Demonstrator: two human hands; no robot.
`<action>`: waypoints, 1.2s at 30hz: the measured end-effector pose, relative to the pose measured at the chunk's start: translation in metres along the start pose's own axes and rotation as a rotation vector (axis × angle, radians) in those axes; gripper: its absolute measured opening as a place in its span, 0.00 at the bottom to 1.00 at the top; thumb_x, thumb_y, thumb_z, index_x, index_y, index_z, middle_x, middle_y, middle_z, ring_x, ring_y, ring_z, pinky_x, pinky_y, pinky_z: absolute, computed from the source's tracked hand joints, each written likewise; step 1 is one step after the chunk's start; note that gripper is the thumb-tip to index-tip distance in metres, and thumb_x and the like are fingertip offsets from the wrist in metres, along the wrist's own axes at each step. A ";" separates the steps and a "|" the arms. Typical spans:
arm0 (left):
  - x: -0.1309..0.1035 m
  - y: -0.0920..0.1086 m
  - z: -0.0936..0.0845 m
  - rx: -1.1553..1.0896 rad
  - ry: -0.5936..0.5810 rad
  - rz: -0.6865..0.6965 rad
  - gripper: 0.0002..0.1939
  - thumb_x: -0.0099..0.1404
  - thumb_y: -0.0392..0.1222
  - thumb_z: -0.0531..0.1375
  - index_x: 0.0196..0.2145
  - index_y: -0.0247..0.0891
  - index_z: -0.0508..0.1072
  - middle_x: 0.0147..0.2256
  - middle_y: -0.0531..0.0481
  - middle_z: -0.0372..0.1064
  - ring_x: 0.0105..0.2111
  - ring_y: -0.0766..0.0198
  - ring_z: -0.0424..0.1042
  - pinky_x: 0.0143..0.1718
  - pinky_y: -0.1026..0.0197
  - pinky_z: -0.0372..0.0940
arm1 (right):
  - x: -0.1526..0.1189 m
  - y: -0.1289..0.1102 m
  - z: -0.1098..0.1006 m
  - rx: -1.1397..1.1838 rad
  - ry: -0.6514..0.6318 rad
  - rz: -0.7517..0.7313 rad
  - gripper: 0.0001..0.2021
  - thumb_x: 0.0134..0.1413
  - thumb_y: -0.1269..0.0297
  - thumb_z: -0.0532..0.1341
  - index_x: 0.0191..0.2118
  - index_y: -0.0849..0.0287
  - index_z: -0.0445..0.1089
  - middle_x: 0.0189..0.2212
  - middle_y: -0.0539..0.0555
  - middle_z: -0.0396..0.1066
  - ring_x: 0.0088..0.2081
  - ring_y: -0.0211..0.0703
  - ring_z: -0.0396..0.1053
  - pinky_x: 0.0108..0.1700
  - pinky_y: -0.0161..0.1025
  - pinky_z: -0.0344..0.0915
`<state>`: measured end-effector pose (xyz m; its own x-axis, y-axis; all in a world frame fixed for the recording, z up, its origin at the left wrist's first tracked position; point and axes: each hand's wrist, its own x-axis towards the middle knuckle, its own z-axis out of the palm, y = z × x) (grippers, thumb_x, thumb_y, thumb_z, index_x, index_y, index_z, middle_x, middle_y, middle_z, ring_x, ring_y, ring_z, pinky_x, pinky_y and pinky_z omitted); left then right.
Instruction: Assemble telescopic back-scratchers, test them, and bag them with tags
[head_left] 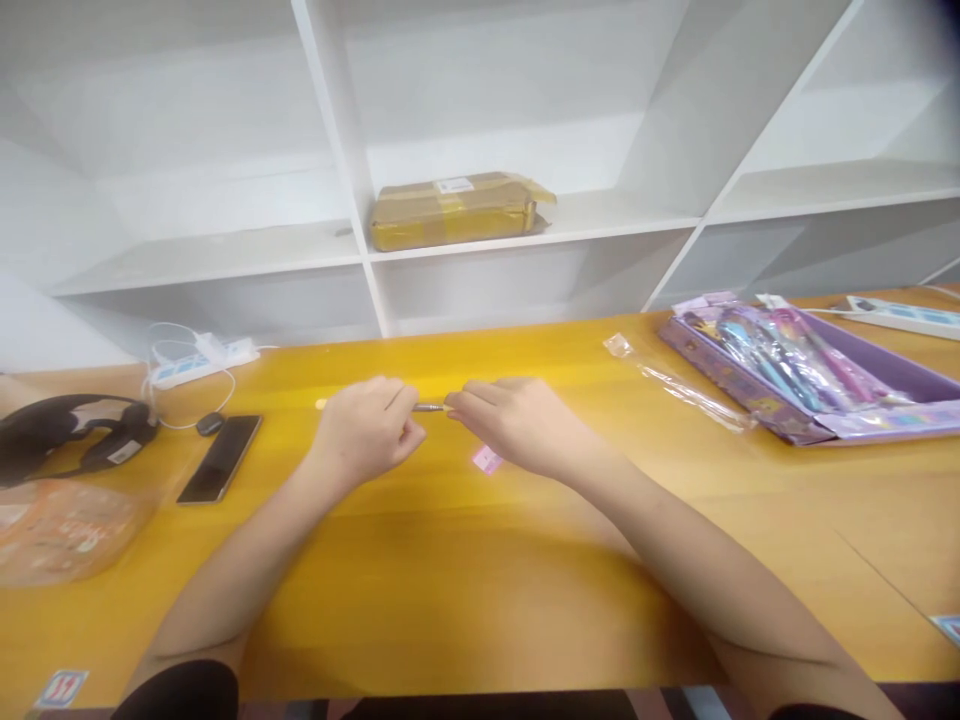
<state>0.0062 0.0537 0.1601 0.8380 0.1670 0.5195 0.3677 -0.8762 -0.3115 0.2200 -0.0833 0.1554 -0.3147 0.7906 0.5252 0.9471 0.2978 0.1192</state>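
Observation:
My left hand (369, 430) is closed around one end of a slim pen (429, 407), which lies level above the table. The closed fingers of my right hand (517, 418) grip the other end. Only a short dark, metallic-looking stretch shows between the two hands; they cover most of the rest. A small pale yellow tip sticks out left of my left hand. Below my right hand, a small pink tag (488, 459) lies on the wooden table (465, 590).
On the right, a clear plastic sleeve (686, 393) lies beside a purple box (750, 405) of wrapped pens. A phone (221, 459), black headset (75, 435), orange plastic packet (71, 530) and power strip (202, 362) are at left. A taped carton (454, 212) sits on the shelf behind.

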 end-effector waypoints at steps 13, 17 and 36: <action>0.002 -0.003 0.007 0.035 0.061 -0.011 0.07 0.63 0.32 0.56 0.30 0.40 0.71 0.26 0.48 0.68 0.28 0.57 0.66 0.28 0.54 0.55 | -0.001 0.009 -0.002 -0.014 0.011 0.045 0.21 0.81 0.57 0.51 0.34 0.58 0.68 0.28 0.50 0.70 0.24 0.37 0.55 0.29 0.41 0.42; 0.004 0.004 0.007 0.045 0.068 -0.072 0.07 0.62 0.32 0.57 0.29 0.41 0.71 0.26 0.48 0.68 0.29 0.57 0.66 0.30 0.54 0.56 | -0.001 0.011 -0.004 -0.017 0.048 0.030 0.17 0.80 0.57 0.52 0.40 0.57 0.72 0.29 0.50 0.72 0.25 0.38 0.58 0.29 0.41 0.43; 0.002 -0.061 0.016 0.205 0.331 -0.065 0.06 0.58 0.31 0.58 0.27 0.41 0.68 0.23 0.53 0.67 0.26 0.60 0.67 0.26 0.59 0.56 | -0.022 0.095 -0.024 -0.118 0.199 0.325 0.10 0.70 0.67 0.55 0.46 0.56 0.75 0.37 0.53 0.78 0.31 0.43 0.69 0.34 0.39 0.55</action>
<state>-0.0082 0.1145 0.1670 0.6469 0.0352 0.7617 0.5170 -0.7545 -0.4043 0.3185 -0.0857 0.1755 0.0099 0.7109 0.7032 0.9997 -0.0234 0.0095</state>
